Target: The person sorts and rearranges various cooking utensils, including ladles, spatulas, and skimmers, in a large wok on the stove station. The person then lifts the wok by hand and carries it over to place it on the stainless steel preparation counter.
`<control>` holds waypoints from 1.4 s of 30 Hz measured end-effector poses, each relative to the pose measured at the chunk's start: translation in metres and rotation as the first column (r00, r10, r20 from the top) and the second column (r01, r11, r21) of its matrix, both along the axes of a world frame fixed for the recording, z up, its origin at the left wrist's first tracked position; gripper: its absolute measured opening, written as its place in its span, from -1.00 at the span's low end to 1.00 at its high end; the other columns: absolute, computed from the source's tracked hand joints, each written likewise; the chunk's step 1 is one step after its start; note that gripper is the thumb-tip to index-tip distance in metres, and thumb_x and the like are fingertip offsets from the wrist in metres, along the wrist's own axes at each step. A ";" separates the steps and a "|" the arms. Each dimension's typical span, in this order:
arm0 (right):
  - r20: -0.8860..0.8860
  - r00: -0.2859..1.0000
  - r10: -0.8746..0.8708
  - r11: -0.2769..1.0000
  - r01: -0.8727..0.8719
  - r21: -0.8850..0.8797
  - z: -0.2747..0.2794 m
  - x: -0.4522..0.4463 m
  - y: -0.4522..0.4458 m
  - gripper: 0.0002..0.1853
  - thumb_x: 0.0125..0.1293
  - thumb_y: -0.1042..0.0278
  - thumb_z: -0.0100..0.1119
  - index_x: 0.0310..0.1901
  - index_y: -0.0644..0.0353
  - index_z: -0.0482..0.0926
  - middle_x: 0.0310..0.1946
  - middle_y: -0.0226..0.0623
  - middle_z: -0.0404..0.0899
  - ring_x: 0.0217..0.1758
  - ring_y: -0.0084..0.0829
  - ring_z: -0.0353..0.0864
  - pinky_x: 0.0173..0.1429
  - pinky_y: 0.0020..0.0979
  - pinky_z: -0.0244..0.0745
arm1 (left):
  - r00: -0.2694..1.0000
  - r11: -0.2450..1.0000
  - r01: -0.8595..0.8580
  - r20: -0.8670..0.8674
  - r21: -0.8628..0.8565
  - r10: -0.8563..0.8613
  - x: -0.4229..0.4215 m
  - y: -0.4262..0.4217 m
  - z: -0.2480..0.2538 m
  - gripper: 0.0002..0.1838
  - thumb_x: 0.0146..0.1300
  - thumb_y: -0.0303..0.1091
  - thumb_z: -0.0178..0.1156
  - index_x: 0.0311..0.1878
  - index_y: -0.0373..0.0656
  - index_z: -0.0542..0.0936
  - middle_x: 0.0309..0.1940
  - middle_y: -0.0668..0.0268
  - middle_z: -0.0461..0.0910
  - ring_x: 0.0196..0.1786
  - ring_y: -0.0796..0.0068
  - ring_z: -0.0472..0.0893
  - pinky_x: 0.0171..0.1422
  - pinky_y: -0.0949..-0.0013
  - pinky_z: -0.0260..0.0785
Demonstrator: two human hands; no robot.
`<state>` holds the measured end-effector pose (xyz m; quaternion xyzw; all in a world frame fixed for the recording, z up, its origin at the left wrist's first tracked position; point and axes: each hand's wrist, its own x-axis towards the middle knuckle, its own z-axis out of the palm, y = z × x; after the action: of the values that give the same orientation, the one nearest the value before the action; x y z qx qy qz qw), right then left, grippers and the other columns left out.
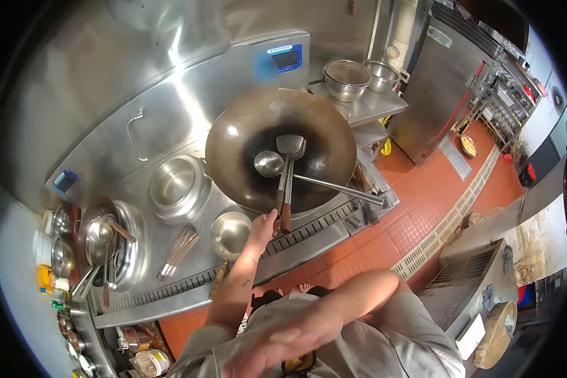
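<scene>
With left hand (266,227) closed round the wooden handle of one spatula (283,181) resting in the wok (233,157), and right hand (271,346) blurred but apparently spread and empty, could drag the ladle (269,164) sideways because of crossed handles. Could drop the spatula from too loose a hold near the handle's tip. Counts two spatulas and one ladle inside one wok, one whisk (183,246) nearby, two steel bowls (345,90) beyond.

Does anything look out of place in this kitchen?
One thing: a bowl with yellow contents seems to sit on the red floor near the steel cabinet, an odd spot if that's food. The ladle lying in the wok looks ordinary, and I notice no clear spill.
</scene>
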<state>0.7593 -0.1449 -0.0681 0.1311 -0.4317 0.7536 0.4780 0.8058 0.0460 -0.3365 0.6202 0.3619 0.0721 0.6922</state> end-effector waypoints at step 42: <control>0.064 0.921 -0.385 0.920 0.388 -0.049 -0.035 0.095 -0.029 -0.19 0.38 -0.23 -0.27 0.18 0.54 0.41 0.12 0.07 0.50 0.14 -0.13 0.49 0.27 -0.20 0.29 | 0.983 0.824 0.067 0.179 -0.562 0.042 0.059 0.009 0.060 -0.65 0.24 -0.02 0.21 -0.37 -0.10 0.42 -0.60 0.52 0.32 -0.69 0.76 0.11 -0.66 0.61 -0.12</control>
<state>0.8538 -0.1744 -0.1033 0.0087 -0.4386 0.6606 0.6092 0.8649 0.0553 -0.2766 0.3803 0.2975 0.0138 0.8756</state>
